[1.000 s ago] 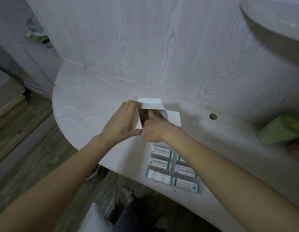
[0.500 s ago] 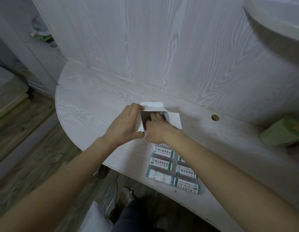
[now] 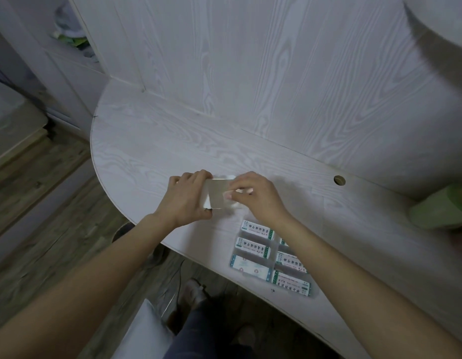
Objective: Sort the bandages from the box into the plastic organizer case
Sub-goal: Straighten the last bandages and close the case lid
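Hands meet over a small white cardboard box (image 3: 216,194) held just above the pale wood-grain surface (image 3: 152,151), near its rounded front edge. Left hand (image 3: 184,198) wraps the box's left end, thumb beneath and fingers curled over the top; right hand (image 3: 253,196) pinches at its right end, fingertips (image 3: 228,195) on the flap area (motion blur hides whether a bandage is already between them). The box's long axis appears to run left to right, its open end toward the right hand, so that hand is the nearer one for drawing out contents. Clear plastic organizer case (image 3: 272,257) lies flat on the surface, close below and slightly right of the hands, under the right forearm, long axis running toward the viewer. Its visible compartments already hold wrapped bandages (image 3: 251,246), each lying crosswise with its length running left to right. A green object (image 3: 442,211) sits at far right.
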Motion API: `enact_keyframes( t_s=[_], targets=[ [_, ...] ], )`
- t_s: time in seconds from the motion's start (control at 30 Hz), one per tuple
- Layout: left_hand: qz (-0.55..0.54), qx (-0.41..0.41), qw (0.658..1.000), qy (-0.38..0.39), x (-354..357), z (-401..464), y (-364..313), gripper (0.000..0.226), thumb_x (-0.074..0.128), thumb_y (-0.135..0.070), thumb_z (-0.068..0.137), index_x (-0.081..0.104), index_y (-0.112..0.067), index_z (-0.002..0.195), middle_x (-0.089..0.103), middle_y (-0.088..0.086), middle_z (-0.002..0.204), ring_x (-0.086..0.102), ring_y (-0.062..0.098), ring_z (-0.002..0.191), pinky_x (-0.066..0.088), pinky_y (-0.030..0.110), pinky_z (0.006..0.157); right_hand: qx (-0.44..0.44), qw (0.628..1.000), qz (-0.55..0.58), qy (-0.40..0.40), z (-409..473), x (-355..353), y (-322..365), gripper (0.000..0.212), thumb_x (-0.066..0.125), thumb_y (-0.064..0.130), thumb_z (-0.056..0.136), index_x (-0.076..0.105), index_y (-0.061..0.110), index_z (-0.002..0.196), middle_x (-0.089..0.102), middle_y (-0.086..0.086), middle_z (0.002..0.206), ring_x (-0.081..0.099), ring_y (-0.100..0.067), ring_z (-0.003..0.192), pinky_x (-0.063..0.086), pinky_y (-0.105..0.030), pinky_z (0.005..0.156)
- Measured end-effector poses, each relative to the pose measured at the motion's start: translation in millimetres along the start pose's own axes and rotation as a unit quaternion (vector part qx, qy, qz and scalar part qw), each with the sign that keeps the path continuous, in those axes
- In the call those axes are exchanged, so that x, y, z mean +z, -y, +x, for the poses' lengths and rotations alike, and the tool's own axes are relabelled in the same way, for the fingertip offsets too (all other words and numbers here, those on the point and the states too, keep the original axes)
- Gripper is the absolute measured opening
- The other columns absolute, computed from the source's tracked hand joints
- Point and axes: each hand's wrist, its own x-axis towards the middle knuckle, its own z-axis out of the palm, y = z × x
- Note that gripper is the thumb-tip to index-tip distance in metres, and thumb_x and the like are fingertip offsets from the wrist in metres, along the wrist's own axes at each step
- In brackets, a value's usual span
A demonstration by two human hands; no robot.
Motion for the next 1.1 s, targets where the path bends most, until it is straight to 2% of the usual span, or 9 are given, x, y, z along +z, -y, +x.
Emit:
enact_keyframes(
  t_s=[0.2, 0.27, 0.37, 0.5, 0.6, 0.7, 0.8, 0.9, 1.1],
  targets=[
    [0.02, -0.034, 0.998, 0.054, 5, 2, 16, 0.073, 0.071, -0.043, 0.067, 0.038, -0.025, 0.129, 0.048, -0.005, 0.13, 0.032, 0.019, 0.127, 0.019, 0.04, 0.101, 0.07, 0.992, 0.101, -0.032, 6, -1, -2, 0.006, 0.07, 0.013, 0.085, 0.072, 0.014, 0.079, 0.061, 0.004, 0.055, 0.054, -0.014, 0.046, 0.048, -0.028, 0.054],
    [0.048, -0.043, 0.996, 0.064, 7, 2, 16, 0.078, 0.07, -0.048, 0.069, 0.035, -0.029, 0.137, 0.042, -0.005, 0.138, 0.028, 0.019, 0.131, 0.018, 0.042, 0.105, 0.094, 0.987, 0.126, -0.039, 5, -2, -2, 0.014, 0.067, 0.015, 0.087, 0.069, 0.008, 0.076, 0.064, -0.007, 0.06, 0.061, -0.022, 0.051, 0.053, -0.036, 0.061],
    [0.081, -0.049, 0.992, 0.082, 7, 0, 14, 0.09, 0.065, -0.055, 0.071, 0.025, -0.028, 0.147, 0.028, -0.002, 0.151, 0.017, 0.021, 0.141, 0.008, 0.048, 0.113, 0.128, 0.979, 0.146, -0.055, 2, -6, -3, 0.029, 0.06, 0.024, 0.092, 0.067, 0.0, 0.077, 0.067, -0.011, 0.067, 0.063, -0.018, 0.056, 0.05, -0.022, 0.056],
    [0.051, -0.013, 0.997, 0.053, 11, -6, 3, 0.093, 0.059, -0.047, 0.078, 0.01, -0.019, 0.151, 0.009, 0.0, 0.159, -0.005, 0.02, 0.146, -0.01, 0.053, 0.113, 0.117, 0.982, 0.136, -0.056, -7, -17, -13, 0.007, 0.06, 0.008, 0.091, 0.064, 0.009, 0.086, 0.068, -0.004, 0.071, 0.058, -0.008, 0.052, 0.044, -0.017, 0.052],
    [-0.103, 0.057, 0.991, -0.065, 13, -14, -18, 0.072, 0.048, -0.019, 0.072, 0.037, -0.012, 0.142, 0.035, 0.004, 0.149, 0.019, 0.016, 0.142, 0.005, 0.039, 0.117, 0.107, 0.984, 0.134, -0.051, -19, -27, -20, 0.013, 0.06, 0.003, 0.09, 0.061, 0.015, 0.096, 0.069, -0.004, 0.075, 0.061, -0.009, 0.056, 0.048, -0.018, 0.057],
    [-0.206, 0.09, 0.969, -0.099, 14, -18, -46, 0.047, 0.043, -0.007, 0.085, 0.049, -0.01, 0.132, 0.049, 0.006, 0.134, 0.04, 0.012, 0.122, 0.027, 0.019, 0.105, 0.113, 0.986, 0.115, -0.035, -32, -35, -25, 0.013, 0.063, 0.004, 0.089, 0.062, 0.017, 0.09, 0.07, 0.0, 0.074, 0.061, -0.003, 0.055, 0.047, -0.016, 0.058],
    [-0.226, 0.059, 0.967, -0.099, 18, -19, -62, 0.035, 0.045, -0.012, 0.098, 0.049, -0.011, 0.133, 0.048, 0.004, 0.131, 0.045, 0.013, 0.118, 0.033, 0.014, 0.098, 0.12, 0.988, 0.091, -0.024, -45, -38, -33, 0.004, 0.065, 0.008, 0.088, 0.065, 0.011, 0.091, 0.071, 0.003, 0.076, 0.06, -0.002, 0.055, 0.046, -0.013, 0.057],
    [-0.271, 0.019, 0.96, -0.067, 21, -22, -70, 0.035, 0.052, -0.014, 0.096, 0.052, -0.013, 0.131, 0.052, -0.003, 0.113, 0.052, 0.008, 0.096, 0.037, -0.001, 0.078, 0.126, 0.989, 0.073, -0.028, -58, -38, -42, 0.003, 0.066, 0.011, 0.088, 0.066, 0.011, 0.091, 0.071, 0.004, 0.08, 0.061, -0.006, 0.058, 0.049, -0.015, 0.06],
    [-0.265, -0.034, 0.963, -0.014, 43, -34, -74, 0.007, 0.063, -0.012, 0.089, 0.064, -0.018, 0.087, 0.063, -0.006, 0.083, 0.057, 0.003, 0.073, 0.039, 0.003, 0.064, 0.128, 0.991, 0.018, -0.024, -78, -26, -69, 0.006, 0.065, 0.014, 0.088, 0.071, 0.016, 0.09, 0.07, 0.003, 0.084, 0.065, -0.012, 0.07, 0.051, -0.024, 0.074]
  ],
)
